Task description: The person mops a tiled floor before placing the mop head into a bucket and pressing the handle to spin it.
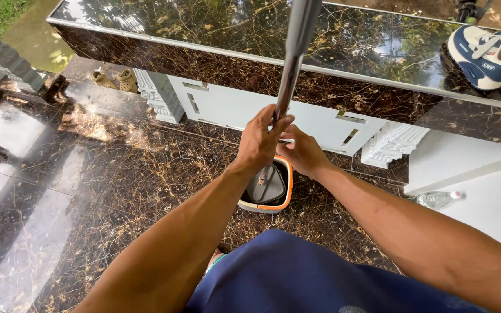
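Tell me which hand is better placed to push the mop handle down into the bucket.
Probably the left hand. It wraps the metal mop handle higher up, fingers closed round it, so it can drive downward. The right hand sits lower on the handle, just above the orange-rimmed bucket, better suited to steadying.
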